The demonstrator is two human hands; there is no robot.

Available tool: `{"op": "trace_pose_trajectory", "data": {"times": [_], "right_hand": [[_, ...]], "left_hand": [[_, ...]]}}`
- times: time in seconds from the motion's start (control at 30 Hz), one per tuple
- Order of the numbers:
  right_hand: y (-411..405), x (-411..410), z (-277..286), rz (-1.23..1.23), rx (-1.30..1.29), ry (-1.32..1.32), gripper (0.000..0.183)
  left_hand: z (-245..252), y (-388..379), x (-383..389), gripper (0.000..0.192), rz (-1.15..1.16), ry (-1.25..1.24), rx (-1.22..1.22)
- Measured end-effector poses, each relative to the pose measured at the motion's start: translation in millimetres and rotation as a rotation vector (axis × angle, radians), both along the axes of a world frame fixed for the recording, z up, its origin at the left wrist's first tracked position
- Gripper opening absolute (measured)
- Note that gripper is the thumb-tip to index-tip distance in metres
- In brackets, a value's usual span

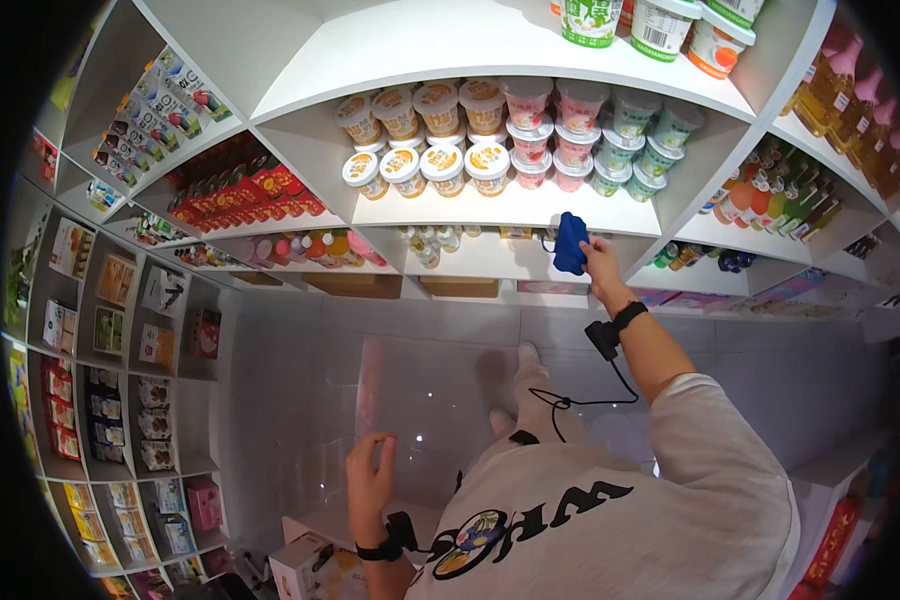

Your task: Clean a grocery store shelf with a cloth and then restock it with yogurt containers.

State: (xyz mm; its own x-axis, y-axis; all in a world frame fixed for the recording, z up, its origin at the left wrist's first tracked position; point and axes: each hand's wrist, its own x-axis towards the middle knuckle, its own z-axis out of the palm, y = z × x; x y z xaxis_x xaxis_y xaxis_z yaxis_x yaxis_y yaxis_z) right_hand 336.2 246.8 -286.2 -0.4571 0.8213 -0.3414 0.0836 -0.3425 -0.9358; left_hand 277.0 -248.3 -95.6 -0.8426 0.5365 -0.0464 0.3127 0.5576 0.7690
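My right hand (602,264) is shut on a crumpled blue cloth (569,244), holding it out in front of the shelf unit, just below the front edge of a lit white shelf (495,213). On that shelf stand stacked tubs with orange-and-white lids (442,163), pink cups (531,142) and pale green cups (621,150). Down at the lower left, my left hand (371,474) hangs over the floor, loosely curled with nothing visible in it. Both wrists wear black straps with small devices, and a black cable (604,403) runs from the right one.
Larger yogurt tubs (658,30) stand on the shelf above. Small bottles (431,244) and cardboard boxes (460,287) sit lower down. Red cans (247,191) fill a compartment to the left; bottled drinks (776,199) are on the right. A white carton (300,564) lies near my left forearm.
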Motion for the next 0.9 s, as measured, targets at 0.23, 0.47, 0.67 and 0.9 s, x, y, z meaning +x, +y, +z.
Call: {"op": "trace_pose_trajectory", "data": {"times": [0.23, 0.47, 0.67, 0.9], "right_hand": [[-79.0, 116.4, 66.8, 0.195, -0.029, 0.167, 0.013], [-101.7, 278.4, 101.4, 0.158, 0.159, 0.178, 0.012], [-90.1, 463.5, 141.7, -0.17, 0.274, 0.268, 0.016], [-89.1, 632.7, 170.4, -0.565, 0.402, 0.181, 0.02]], "left_hand": [[-18.0, 54.9, 27.4, 0.025, -0.281, -0.177, -0.091], [-38.0, 194.6, 97.2, 0.032, -0.697, -0.056, -0.052], [-30.9, 374.5, 248.1, 0.044, -1.238, -0.055, 0.226], [-0.5, 499.8, 484.4, 0.05, -1.696, -0.709, 0.115]]}}
